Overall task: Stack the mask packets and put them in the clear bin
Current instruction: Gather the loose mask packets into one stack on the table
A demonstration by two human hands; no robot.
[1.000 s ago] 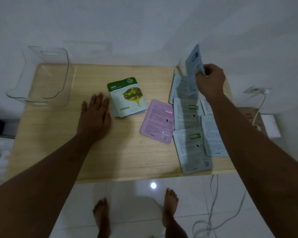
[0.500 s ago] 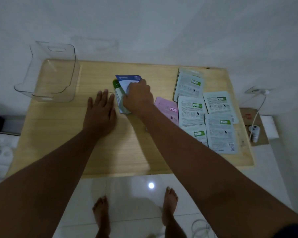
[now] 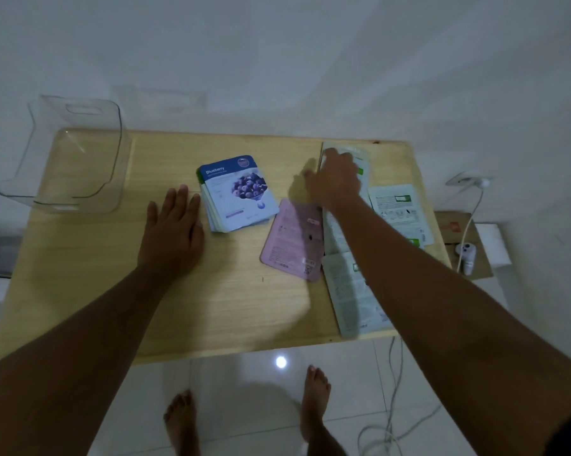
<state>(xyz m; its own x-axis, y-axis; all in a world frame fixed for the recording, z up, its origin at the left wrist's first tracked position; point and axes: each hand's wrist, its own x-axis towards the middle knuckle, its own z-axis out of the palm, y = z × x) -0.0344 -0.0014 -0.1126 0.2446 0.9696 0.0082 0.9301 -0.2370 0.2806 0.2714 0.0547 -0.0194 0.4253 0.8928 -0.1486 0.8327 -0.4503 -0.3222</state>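
Observation:
A stack of mask packets (image 3: 239, 194) lies mid-table with a blue Blueberry packet on top. My left hand (image 3: 172, 232) rests flat and open on the wood just left of the stack. A pink packet (image 3: 292, 240) lies face down to the right of it. Several white-and-green packets (image 3: 399, 209) are spread face down along the right side. My right hand (image 3: 335, 179) lies on the farthest white packet (image 3: 359, 159) at the back right; its grip is blurred. The clear bin (image 3: 75, 159) stands empty at the table's back left corner.
The wooden table (image 3: 113, 307) stands against a white wall. A wall socket with a white cable (image 3: 471, 205) and a cardboard piece with a small white device (image 3: 466, 256) sit to the right. My bare feet and loose cables are on the tiled floor below.
My right hand carried the blue packet from the right side onto the stack, let it go, and moved back right onto the far white packet. My left hand stayed put.

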